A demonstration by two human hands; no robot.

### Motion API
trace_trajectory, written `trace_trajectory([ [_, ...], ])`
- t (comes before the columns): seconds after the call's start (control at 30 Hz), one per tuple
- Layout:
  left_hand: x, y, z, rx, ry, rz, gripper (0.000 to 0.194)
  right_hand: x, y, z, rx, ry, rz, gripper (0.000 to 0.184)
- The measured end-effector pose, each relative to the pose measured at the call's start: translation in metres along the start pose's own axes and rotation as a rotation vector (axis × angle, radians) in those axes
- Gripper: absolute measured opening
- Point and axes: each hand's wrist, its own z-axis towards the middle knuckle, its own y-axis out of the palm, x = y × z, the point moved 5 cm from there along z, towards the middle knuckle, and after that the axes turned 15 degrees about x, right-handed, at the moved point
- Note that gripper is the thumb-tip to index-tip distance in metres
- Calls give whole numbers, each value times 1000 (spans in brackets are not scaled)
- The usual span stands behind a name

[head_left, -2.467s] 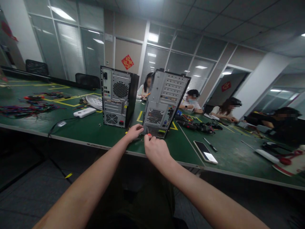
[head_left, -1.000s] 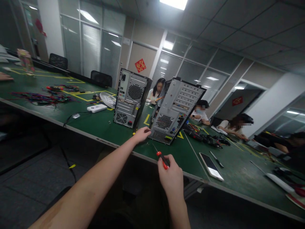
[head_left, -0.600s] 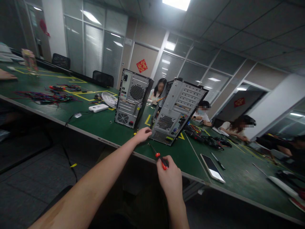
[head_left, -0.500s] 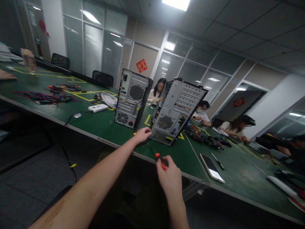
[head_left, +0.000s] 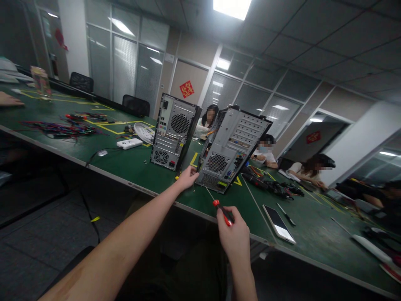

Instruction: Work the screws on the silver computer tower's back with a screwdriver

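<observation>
A computer case [head_left: 233, 150] stands tilted on the green table, its rear panel of vents and ports facing me. My left hand [head_left: 188, 178] is at its lower left edge, fingers closed on the corner and partly hidden behind it. My right hand [head_left: 235, 229] is wrapped round the red and black handle of a screwdriver [head_left: 223, 211]. The screwdriver's thin shaft points up and left, with its tip close to the case's bottom edge; whether it touches is too small to tell. To the left stands a second computer case [head_left: 172, 131], also rear side toward me.
A phone [head_left: 278, 223] and a pen-like tool [head_left: 286, 215] lie to the right. Bundles of cables [head_left: 59, 128] and a white power bank-like box [head_left: 129, 143] are left. Black cables [head_left: 275, 184] lie behind right. Several people sit across the table [head_left: 125, 169].
My right hand has moved right with the screwdriver, whose tip has shifted from the table area near my left hand to near the case's bottom edge. My left hand stays at the case.
</observation>
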Motion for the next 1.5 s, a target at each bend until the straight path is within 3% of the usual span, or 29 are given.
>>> trace_trajectory([
  [0.1, 8, -6, -1, 89, 97, 16, 12, 7, -3, 5, 41, -4, 83, 37],
  [0.2, 13, 2, -6, -51, 172, -70, 17, 9, -4, 5, 60, -13, 154, 41],
  [0.33, 8, 16, -10, -317, -4, -308, 25, 12, 0, 1, 72, 12, 215, 42],
  [0.47, 7, 19, -12, -409, -170, -449, 30, 17, 9, -4, 58, 48, 257, 43],
  [0.73, 9, 17, -14, -435, -249, -475, 25, 21, 22, -10, 28, 71, 274, 46],
  [0.97, 4, 19, -13, -430, -217, -384, 28, 24, 24, -11, 21, 80, 274, 46],
  [1.23, -3, 23, -13, -453, -158, -459, 45, 26, 26, -11, 23, 72, 277, 47],
  [1.5, -1, 19, -13, -435, -149, -428, 36, 25, 26, -12, 5, 65, 281, 48],
])
